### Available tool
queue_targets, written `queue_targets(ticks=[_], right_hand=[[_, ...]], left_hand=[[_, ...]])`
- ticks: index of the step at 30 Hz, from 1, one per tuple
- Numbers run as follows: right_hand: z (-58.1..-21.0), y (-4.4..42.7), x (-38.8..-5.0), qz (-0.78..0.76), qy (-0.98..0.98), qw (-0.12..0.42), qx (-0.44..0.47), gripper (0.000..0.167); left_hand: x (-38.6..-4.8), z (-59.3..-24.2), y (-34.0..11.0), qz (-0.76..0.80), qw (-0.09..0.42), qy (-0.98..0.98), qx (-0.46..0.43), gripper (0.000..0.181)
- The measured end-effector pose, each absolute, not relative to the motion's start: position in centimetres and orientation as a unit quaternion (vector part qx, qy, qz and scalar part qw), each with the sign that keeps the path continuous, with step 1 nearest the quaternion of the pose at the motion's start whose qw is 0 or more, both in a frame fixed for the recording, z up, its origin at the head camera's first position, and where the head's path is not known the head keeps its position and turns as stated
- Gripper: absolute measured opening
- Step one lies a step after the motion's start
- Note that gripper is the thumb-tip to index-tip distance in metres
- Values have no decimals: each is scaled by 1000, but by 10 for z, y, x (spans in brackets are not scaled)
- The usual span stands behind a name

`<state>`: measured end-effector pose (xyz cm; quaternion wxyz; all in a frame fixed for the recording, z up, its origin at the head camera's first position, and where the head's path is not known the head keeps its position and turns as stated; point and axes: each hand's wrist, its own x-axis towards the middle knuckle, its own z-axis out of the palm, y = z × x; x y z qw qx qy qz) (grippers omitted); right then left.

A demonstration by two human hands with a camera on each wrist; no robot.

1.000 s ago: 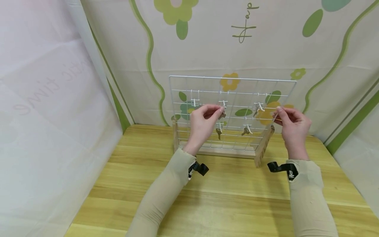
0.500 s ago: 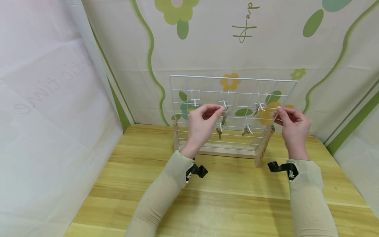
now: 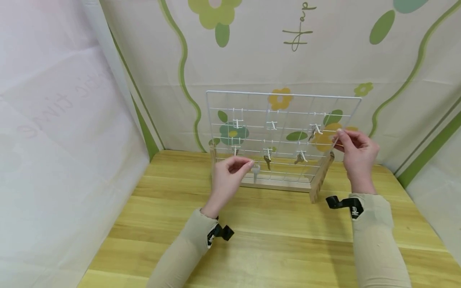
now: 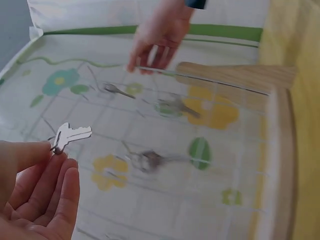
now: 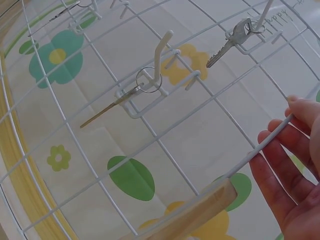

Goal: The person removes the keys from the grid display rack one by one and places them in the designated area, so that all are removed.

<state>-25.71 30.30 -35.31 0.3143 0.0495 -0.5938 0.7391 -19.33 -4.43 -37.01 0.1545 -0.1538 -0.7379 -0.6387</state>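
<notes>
My left hand pinches a silver key by its small ring between thumb and fingertips. It is in front of the lower part of a white wire grid, and the key shows clearly in the left wrist view. At the grid's right edge, my right hand grips the side wire with thumb and fingers. Other keys hang by rings from white hooks, including a lower middle key, a lower right key and an upper right key. The upper middle hook bears no key.
A wooden stand holds the grid upright on the wood-grain table. Behind it hangs a white cloth printed with flowers. Another white cloth lines the left side.
My left hand has drawn the key off the upper middle hook and moved it down, left and away from that hook. The right hand stays on the grid's edge.
</notes>
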Motion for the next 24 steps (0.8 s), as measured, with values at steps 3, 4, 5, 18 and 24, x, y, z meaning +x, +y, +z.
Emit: queue_targets(ticks=[3,4,5,18,24], right_hand=[[-352,303,-257,740,-593,315,49,30],[-352,303,-257,739,-593,316,49,30],[-352,303,-257,739,-593,316,49,30],[-352,303,-257,739,-591,318,56,30],[-352,303,-257,738,-595,314,54,28]], left_hand=[[-190,-397,-53,-644,123,-743,-133,12],[-188,-406,-56,-642,112,-748,-125,12],[-187,-416,-58,-640,102,-751,-121,12],[-177,-500,-79,-585,-22,-808,-67,6],[-182,-510,-81,-534,-14,-844,-60,5]])
